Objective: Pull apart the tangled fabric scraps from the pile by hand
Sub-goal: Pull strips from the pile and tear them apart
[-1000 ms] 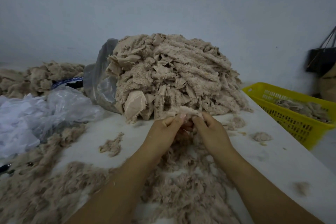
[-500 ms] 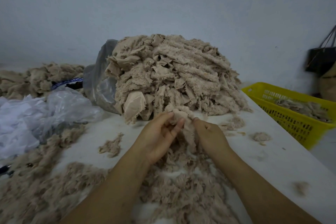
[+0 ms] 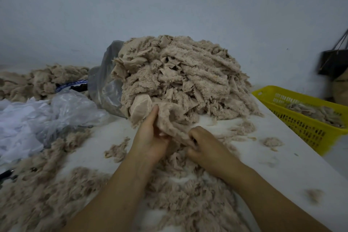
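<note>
A big pile of tangled beige fleece scraps (image 3: 180,77) rises at the middle of the white table (image 3: 293,171), spilling out of a grey plastic bag (image 3: 105,84). At the pile's front foot a beige scrap (image 3: 175,120) stretches between both hands. My left hand (image 3: 150,135) holds its left side, thumb pointing up along the cloth. My right hand (image 3: 207,147) grips the scrap's lower right end with curled fingers. Pulled-apart fluff (image 3: 178,194) lies under and around my forearms.
A yellow plastic basket (image 3: 308,126) with some scraps stands at the table's right edge. Crumpled white plastic (image 3: 30,118) lies at the left, with more beige scraps (image 3: 37,81) behind it. A dark bag (image 3: 333,64) hangs on the wall at far right.
Both hands have drawn apart: the left moved up toward the pile, the right moved down and right, and the scrap between them is now stretched out wider.
</note>
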Demonstrator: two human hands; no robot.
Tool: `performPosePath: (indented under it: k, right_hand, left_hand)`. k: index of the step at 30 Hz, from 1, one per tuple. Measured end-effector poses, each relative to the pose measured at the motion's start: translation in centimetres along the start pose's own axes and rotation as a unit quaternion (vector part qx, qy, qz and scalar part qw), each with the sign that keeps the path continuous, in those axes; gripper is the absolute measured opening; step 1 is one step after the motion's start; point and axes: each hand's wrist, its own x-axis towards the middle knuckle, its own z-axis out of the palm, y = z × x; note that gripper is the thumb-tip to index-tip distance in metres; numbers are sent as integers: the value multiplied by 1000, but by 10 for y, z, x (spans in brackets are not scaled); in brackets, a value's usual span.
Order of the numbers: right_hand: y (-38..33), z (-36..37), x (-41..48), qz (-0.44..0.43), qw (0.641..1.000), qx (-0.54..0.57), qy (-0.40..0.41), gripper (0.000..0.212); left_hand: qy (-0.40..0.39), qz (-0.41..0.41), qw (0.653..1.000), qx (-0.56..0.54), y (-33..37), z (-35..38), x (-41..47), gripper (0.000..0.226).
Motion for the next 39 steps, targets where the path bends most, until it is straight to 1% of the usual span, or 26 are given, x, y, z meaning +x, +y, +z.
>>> performPosePath:
  k: [2,3,4,6,8,10,12,13,14,16,17,18,19,20,22,23,26,28,30,31,32,34,36,37,38,39]
  right_hand:
    - [9,-6,0,55,997,9,45,19]
    - [13,-10,1,94,991,45,85,11]
    - [16,-14,1,133,979,90,123,10]
    - [21,-22,1,187,952,158,184,15]
    - [26,-28,2,234,923,216,215,16]
    - [26,-31,1,275,875,337,211,14]
    - [23,-34,1,276,806,483,200,17]
    - [20,-34,1,267,784,525,196,23]
    - [16,-34,1,260,782,533,190,25]
    - [12,-30,3,257,823,475,176,17]
    - [9,-27,3,256,846,437,166,10]
    - [6,-25,3,255,856,419,163,3]
    - [7,-22,4,250,860,414,160,9]
    - [7,-20,4,245,858,423,157,11]
    - [6,-22,4,246,843,452,154,18]
    - [8,-24,3,244,831,475,156,18]
    - [14,-32,2,249,777,555,163,31]
    - [15,-34,1,246,764,574,162,35]
    - [8,-32,0,226,775,576,132,45]
    - [4,-30,0,219,788,565,110,48]
    - [0,-27,0,212,807,545,86,46]
    - [-5,-23,-2,197,849,488,52,29]
    - [-4,-18,-5,200,870,450,26,13]
    - [-4,-18,-5,200,871,449,14,12]
    - [-3,-19,-3,197,864,464,19,20]
    - [1,-22,0,194,835,510,63,31]
  left_hand:
    - [-5,11,999,-51,4,-2,0,25]
    - [-13,14,998,-66,6,-2,-1,27]
    - [-20,15,997,-67,6,-2,-1,27]
    - [-26,13,999,-38,4,-2,0,25]
    - [-12,13,1000,15,1,0,2,24]
    - [32,35,994,103,-3,0,2,24]
    - [61,57,974,211,-7,-1,1,26]
    - [61,66,960,264,-8,-1,0,29]
    - [48,80,943,319,-10,1,-3,31]
    - [-12,126,884,450,-17,6,-10,33]
    - [-48,142,850,506,-22,8,-13,29]
    - [-76,144,826,540,-27,11,-14,21]
    - [-102,141,815,552,-32,10,-14,15]
    - [-117,141,816,548,-35,10,-13,16]
    - [-94,138,847,505,-32,7,-11,15]
    - [-69,133,869,472,-29,5,-10,14]
    - [-32,90,925,368,-21,3,-9,20]
    - [-31,75,939,335,-20,4,-9,25]
    - [-32,83,936,340,-21,4,-8,19]
    - [-42,86,932,349,-23,5,-9,13]
    - [-56,89,927,361,-25,5,-9,12]
    - [-47,84,918,384,-28,5,-9,14]
    - [-32,85,913,399,-27,3,-6,17]
    - [-40,87,911,402,-24,3,-4,22]
    - [-37,93,910,403,-21,1,-3,25]
    - [-17,107,908,404,-16,-1,0,27]
